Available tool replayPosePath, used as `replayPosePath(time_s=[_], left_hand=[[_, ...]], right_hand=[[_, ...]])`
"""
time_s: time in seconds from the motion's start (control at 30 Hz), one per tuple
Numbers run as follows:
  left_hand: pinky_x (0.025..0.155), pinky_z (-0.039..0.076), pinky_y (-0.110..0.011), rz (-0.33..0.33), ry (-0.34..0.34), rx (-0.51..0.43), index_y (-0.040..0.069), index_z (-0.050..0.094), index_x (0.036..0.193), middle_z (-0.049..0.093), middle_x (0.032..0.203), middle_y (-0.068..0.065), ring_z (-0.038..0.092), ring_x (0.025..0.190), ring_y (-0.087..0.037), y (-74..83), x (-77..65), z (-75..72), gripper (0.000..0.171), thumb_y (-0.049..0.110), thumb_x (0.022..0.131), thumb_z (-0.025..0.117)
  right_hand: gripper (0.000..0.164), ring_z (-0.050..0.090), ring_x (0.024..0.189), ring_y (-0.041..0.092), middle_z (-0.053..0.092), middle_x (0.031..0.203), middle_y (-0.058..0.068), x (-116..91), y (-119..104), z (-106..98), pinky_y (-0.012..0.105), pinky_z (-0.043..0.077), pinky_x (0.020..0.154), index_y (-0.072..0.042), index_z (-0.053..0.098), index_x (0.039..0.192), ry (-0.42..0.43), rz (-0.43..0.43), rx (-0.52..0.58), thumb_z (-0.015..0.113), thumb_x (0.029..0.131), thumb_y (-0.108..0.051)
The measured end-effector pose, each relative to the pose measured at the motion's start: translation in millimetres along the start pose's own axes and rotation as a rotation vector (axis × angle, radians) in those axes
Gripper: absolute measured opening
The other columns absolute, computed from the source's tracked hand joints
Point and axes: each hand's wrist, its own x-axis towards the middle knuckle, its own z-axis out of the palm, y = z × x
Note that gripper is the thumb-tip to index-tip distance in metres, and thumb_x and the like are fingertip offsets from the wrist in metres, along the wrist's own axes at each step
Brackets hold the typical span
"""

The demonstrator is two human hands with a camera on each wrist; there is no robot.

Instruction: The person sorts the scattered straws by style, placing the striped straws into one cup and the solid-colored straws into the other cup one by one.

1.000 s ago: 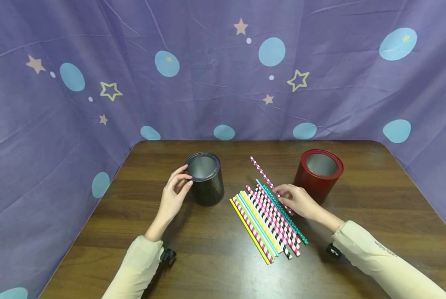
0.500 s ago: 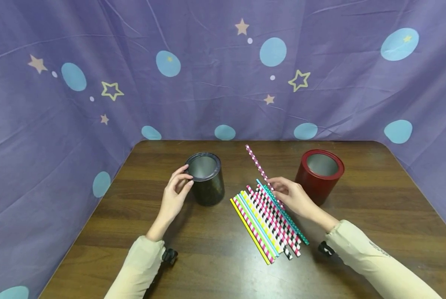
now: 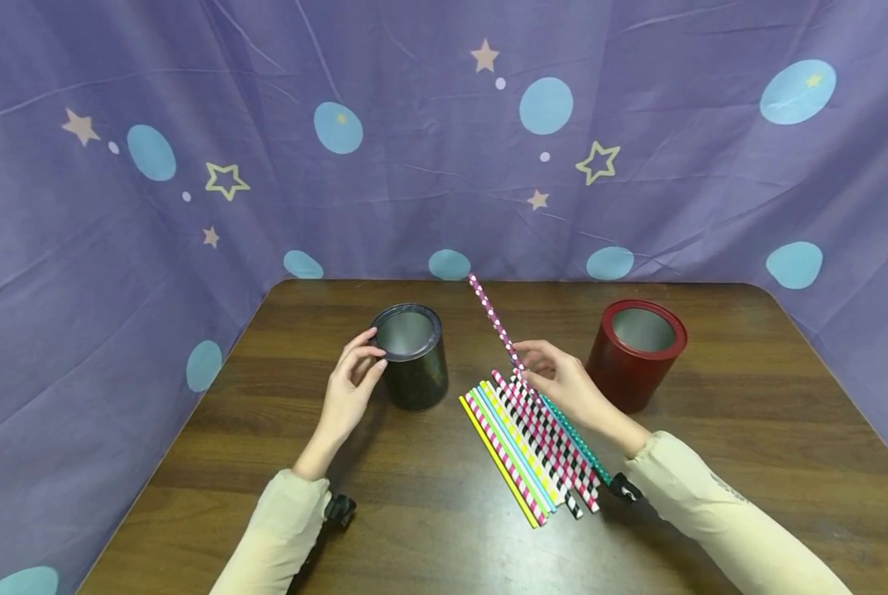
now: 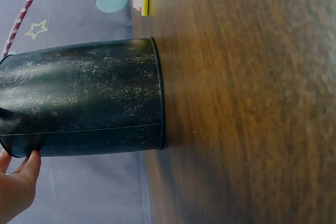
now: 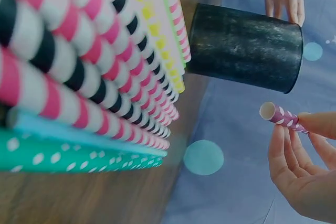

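My right hand (image 3: 563, 384) pinches a purple paper straw with white hearts or dots (image 3: 493, 316) between thumb and fingers. The straw slants up to the left, above a row of paper straws (image 3: 522, 450) on the table. In the right wrist view, the purple straw's hollow end (image 5: 268, 111) points away from the fingers. My left hand (image 3: 347, 392) holds the rim of a dark, speckled metal can (image 3: 417, 382) at its left side. The can stands upright and its visible inside is bare. In the left wrist view, the thumb (image 4: 32, 167) presses the can's side near the rim.
A red metal can (image 3: 628, 372) stands upright on the right, behind my right hand. The row includes striped, plain and a teal dotted straw (image 3: 581, 446). A purple patterned curtain (image 3: 429, 165) hangs behind the wooden table (image 3: 414, 521).
My right hand has moved left and lifted the purple straw off the right side of the row, over the other straws toward the dark can. The left hand stays at the can's rim.
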Motion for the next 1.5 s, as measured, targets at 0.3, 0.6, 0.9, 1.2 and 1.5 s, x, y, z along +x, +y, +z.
replayPosePath(time_s=[0.3, 0.6, 0.9, 1.2, 1.5], left_hand=[[0.099, 0.033, -0.026, 0.014, -0.004, -0.004, -0.017, 0.05, 0.095, 0.037, 0.128, -0.03, 0.034, 0.121, -0.036, -1.6, -0.7, 0.0, 0.014, -0.012, 0.082, 0.051], [0.099, 0.033, -0.025, 0.022, 0.0, -0.001, -0.017, 0.05, 0.096, 0.037, 0.128, -0.029, 0.034, 0.122, -0.035, -2.2, -0.4, -0.1, 0.014, -0.011, 0.083, 0.051], [0.099, 0.033, -0.025, 0.025, 0.004, -0.006, -0.017, 0.05, 0.095, 0.037, 0.128, -0.029, 0.034, 0.122, -0.036, -2.5, -0.7, 0.2, 0.014, -0.012, 0.082, 0.051], [0.099, 0.033, -0.024, 0.03, 0.012, -0.022, -0.018, 0.049, 0.095, 0.036, 0.128, -0.03, 0.033, 0.121, -0.038, -1.1, -0.6, 0.6, 0.014, -0.014, 0.082, 0.05], [0.099, 0.033, -0.025, 0.036, 0.012, -0.025, -0.018, 0.049, 0.095, 0.036, 0.127, -0.032, 0.033, 0.121, -0.039, -2.2, -0.4, 0.6, 0.014, -0.014, 0.082, 0.05]], right_hand=[[0.04, 0.059, 0.08, 0.019, 0.059, 0.087, 0.007, 16.1, 8.8, 15.2, 0.032, 0.051, 0.066, -0.009, 0.052, 0.117, 0.033, -0.024, 0.03, 0.06, 0.079, 0.003], [0.04, 0.058, 0.078, 0.022, 0.057, 0.085, 0.012, 31.2, -5.6, 24.9, 0.031, 0.051, 0.069, -0.004, 0.049, 0.113, 0.078, -0.097, 0.132, 0.058, 0.077, 0.01], [0.037, 0.057, 0.078, 0.023, 0.057, 0.085, 0.016, 43.8, -21.8, 32.0, 0.027, 0.05, 0.072, 0.003, 0.048, 0.108, 0.112, -0.117, 0.192, 0.056, 0.073, 0.013], [0.034, 0.057, 0.08, 0.029, 0.056, 0.087, 0.021, 58.0, -36.2, 37.4, 0.031, 0.05, 0.077, 0.007, 0.045, 0.103, 0.167, -0.129, 0.278, 0.055, 0.072, 0.015], [0.033, 0.057, 0.083, 0.03, 0.057, 0.089, 0.021, 70.3, -48.2, 41.7, 0.032, 0.048, 0.08, 0.005, 0.044, 0.104, 0.191, -0.105, 0.315, 0.058, 0.074, 0.011]])
